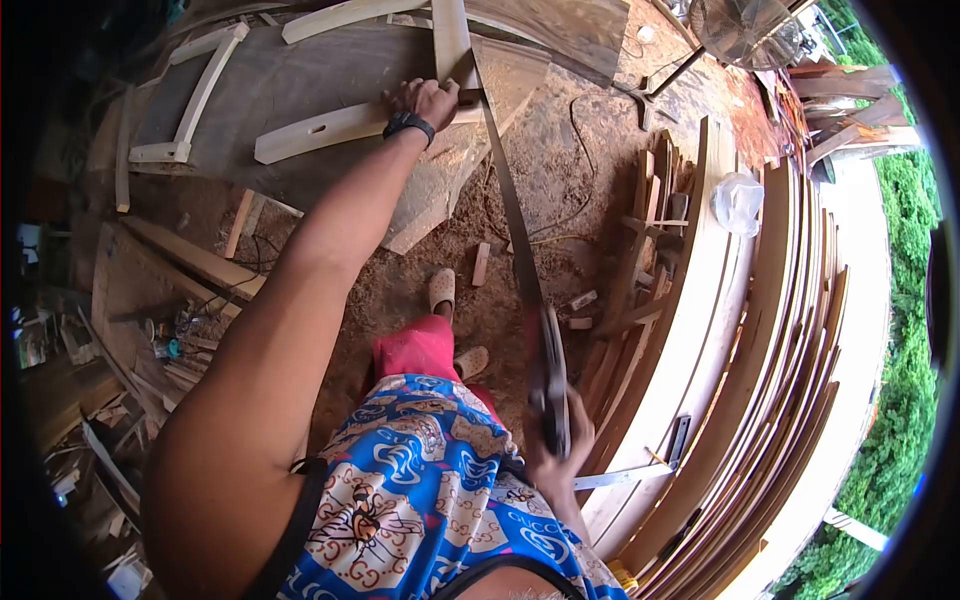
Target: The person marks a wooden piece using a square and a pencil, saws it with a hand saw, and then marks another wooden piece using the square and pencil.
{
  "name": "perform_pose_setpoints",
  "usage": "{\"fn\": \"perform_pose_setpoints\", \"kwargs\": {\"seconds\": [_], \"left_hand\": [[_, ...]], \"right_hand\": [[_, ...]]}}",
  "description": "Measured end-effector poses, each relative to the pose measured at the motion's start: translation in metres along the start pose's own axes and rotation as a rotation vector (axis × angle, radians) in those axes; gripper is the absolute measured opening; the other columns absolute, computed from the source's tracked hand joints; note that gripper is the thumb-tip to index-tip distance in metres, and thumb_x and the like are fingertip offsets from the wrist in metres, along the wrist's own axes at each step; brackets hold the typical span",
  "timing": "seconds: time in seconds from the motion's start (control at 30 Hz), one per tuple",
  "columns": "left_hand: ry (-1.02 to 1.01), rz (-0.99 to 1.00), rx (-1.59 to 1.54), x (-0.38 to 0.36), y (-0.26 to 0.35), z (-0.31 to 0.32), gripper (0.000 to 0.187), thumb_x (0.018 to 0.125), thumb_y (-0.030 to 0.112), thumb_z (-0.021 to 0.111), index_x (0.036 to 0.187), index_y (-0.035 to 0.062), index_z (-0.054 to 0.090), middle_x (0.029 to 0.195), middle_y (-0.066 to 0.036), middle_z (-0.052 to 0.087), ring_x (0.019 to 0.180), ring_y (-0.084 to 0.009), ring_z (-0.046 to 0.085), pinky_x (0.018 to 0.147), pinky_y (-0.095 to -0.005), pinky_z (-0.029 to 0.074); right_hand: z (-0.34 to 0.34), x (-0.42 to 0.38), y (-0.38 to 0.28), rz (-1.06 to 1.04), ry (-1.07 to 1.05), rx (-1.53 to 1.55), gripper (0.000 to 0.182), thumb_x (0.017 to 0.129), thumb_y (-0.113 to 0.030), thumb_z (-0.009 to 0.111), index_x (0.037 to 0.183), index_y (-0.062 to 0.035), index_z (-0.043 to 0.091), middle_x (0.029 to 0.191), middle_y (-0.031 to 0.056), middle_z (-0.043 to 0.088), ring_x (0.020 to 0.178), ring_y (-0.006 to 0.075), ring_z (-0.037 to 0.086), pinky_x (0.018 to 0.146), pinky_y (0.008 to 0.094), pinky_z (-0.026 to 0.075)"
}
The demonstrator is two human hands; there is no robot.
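Note:
A handsaw point(517, 235) runs from low in the view up to the worktable, its long blade pointing away from me. My right hand point(562, 440) is closed round its handle, close to my body. At the far end, the blade lies against the end of a pale curved wooden piece point(320, 130) that has a slot cut in it. My left hand point(425, 103), with a dark watch on its wrist, grips this piece near that end. Just beyond the hand a pale wooden bar point(451, 40) meets it crosswise. Both rest on a dark wooden worktable point(240, 100).
A joined wooden frame point(205, 95) lies on the table's left. Long stacked planks point(740, 350) fill the right side, with a metal square point(650, 470) and a clear plastic bag point(738, 204) on them. A fan point(745, 30) stands at the back. Sawdust, a cable and offcuts point(481, 264) cover the ground.

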State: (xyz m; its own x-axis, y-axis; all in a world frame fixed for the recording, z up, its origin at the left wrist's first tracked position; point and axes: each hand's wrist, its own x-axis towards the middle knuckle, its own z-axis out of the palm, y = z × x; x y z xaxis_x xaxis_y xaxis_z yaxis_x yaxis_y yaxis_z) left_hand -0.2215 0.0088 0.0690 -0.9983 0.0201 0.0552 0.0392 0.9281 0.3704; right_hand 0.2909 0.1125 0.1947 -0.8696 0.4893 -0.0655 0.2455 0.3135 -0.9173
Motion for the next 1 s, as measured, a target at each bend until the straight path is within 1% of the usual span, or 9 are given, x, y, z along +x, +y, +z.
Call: {"fn": "perform_pose_setpoints", "kwargs": {"seconds": [0.27,0.43,0.47,0.57,0.67,0.8,0.87,0.93,1.0], "left_hand": [[-0.029,0.023,0.026,-0.015,0.008,-0.025,0.056,0.093,0.051,0.048,0.118,0.01,0.077,0.133,-0.018,0.069,0.132,-0.0374,0.059,0.122,-0.0659,0.022],[-0.027,-0.049,-0.094,0.035,-0.008,0.034,0.063,0.093,0.055,0.046,0.123,0.0077,0.075,0.139,-0.022,0.064,0.14,-0.0422,0.051,0.125,-0.063,0.018],[0.099,-0.003,-0.039,0.064,-0.023,0.075,0.064,0.096,0.053,0.043,0.12,0.001,0.073,0.129,-0.029,0.067,0.126,-0.0502,0.058,0.118,-0.0602,0.032],[-0.071,-0.088,-0.092,0.082,-0.02,0.087,0.069,0.094,0.053,0.04,0.14,0.007,0.064,0.155,-0.025,0.048,0.149,-0.0405,0.04,0.127,-0.062,0.013],[-0.1,-0.041,-0.017,0.073,-0.02,0.084,0.07,0.094,0.054,0.041,0.143,0.0084,0.061,0.158,-0.024,0.046,0.149,-0.0404,0.039,0.127,-0.0589,0.018],[-0.214,-0.039,-0.029,0.033,-0.004,0.013,0.065,0.094,0.058,0.044,0.137,0.0142,0.067,0.152,-0.019,0.054,0.142,-0.0422,0.049,0.124,-0.0609,0.025],[-0.213,0.002,-0.006,0.023,-0.006,-0.002,0.063,0.094,0.059,0.045,0.131,0.0152,0.07,0.148,-0.018,0.058,0.14,-0.0424,0.052,0.123,-0.0629,0.025],[-0.131,0.083,0.096,0.024,-0.016,0.014,0.058,0.095,0.058,0.045,0.123,0.0177,0.075,0.142,-0.014,0.064,0.136,-0.0402,0.056,0.121,-0.064,0.027],[-0.149,0.042,0.056,0.041,-0.021,0.03,0.058,0.096,0.057,0.043,0.129,0.0182,0.072,0.144,-0.014,0.062,0.137,-0.0398,0.055,0.121,-0.0637,0.027]], "right_hand": [[0.115,0.2,-0.006,-0.011,-0.007,-0.01,0.041,0.087,-0.014,0.072,0.12,0.0098,0.066,0.083,0.0206,0.072,0.072,0.0236,0.069,0.07,0.0393,0.055],[0.054,0.059,0.032,0.009,0.012,0.062,0.047,0.083,-0.01,0.073,0.129,-0.0015,0.066,0.08,0.0135,0.072,0.066,0.0165,0.066,0.066,0.0352,0.054],[0.035,0.017,0.027,0.054,0.029,0.082,0.032,0.088,-0.013,0.072,0.117,-0.0031,0.068,0.084,0.0031,0.068,0.073,0.0115,0.06,0.068,0.0302,0.05],[-0.015,-0.074,0.027,0.082,-0.033,-0.005,0.057,0.081,-0.007,0.07,0.137,0.0005,0.061,0.106,0.0194,0.076,0.093,0.0193,0.075,0.084,0.0335,0.057],[-0.017,-0.066,0.007,0.119,-0.046,-0.054,0.056,0.081,-0.007,0.07,0.136,-0.0001,0.062,0.104,0.019,0.076,0.093,0.0196,0.075,0.084,0.0341,0.057],[0.056,0.069,0.036,-0.007,0.006,0.015,0.049,0.085,-0.009,0.066,0.133,0.0013,0.064,0.08,0.0104,0.069,0.071,0.012,0.065,0.071,0.0312,0.054],[0.1,0.155,0.027,-0.124,0.069,-0.021,0.045,0.087,-0.01,0.069,0.129,0.0054,0.065,0.078,0.0085,0.07,0.06,0.0167,0.062,0.062,0.034,0.053],[0.116,0.203,-0.005,0.075,-0.073,0.006,0.042,0.089,-0.013,0.073,0.122,0.0113,0.066,0.074,0.0102,0.069,0.061,0.0186,0.062,0.062,0.0366,0.053],[0.114,0.191,0.006,-0.023,0.007,0.004,0.041,0.088,-0.014,0.074,0.121,0.0085,0.067,0.075,0.0124,0.07,0.064,0.018,0.063,0.064,0.0358,0.054]]}}
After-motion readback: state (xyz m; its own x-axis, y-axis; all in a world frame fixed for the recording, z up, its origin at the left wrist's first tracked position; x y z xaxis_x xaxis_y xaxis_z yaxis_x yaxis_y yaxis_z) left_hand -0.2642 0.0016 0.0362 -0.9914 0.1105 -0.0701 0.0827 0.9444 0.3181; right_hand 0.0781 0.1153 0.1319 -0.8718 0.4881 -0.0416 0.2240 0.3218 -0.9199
